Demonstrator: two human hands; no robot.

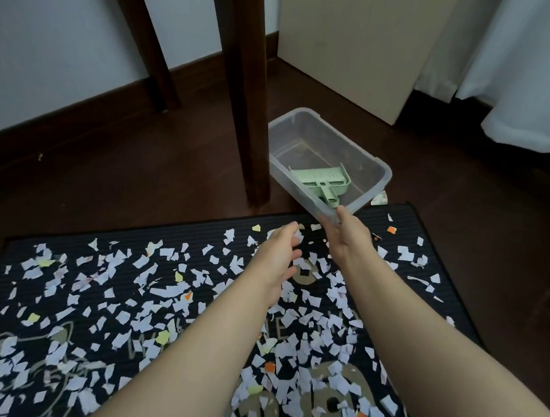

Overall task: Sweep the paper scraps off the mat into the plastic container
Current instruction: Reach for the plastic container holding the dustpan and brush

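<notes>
A dark ribbed mat (24, 246) lies on the floor, strewn with several white, yellow and orange paper scraps (166, 290). At its far edge stands a clear plastic container (307, 124), tilted, with a green dustpan (321, 180) lying inside. My right hand (347, 236) grips the container's near corner rim. My left hand (279, 255) hovers over the scraps just left of it, fingers loosely spread and holding nothing.
Two dark wooden furniture legs (246, 99) stand on the brown floor left of the container. A beige panel (354, 42) and a white curtain (529, 64) are behind it. A white wall with a dark skirting board runs along the left.
</notes>
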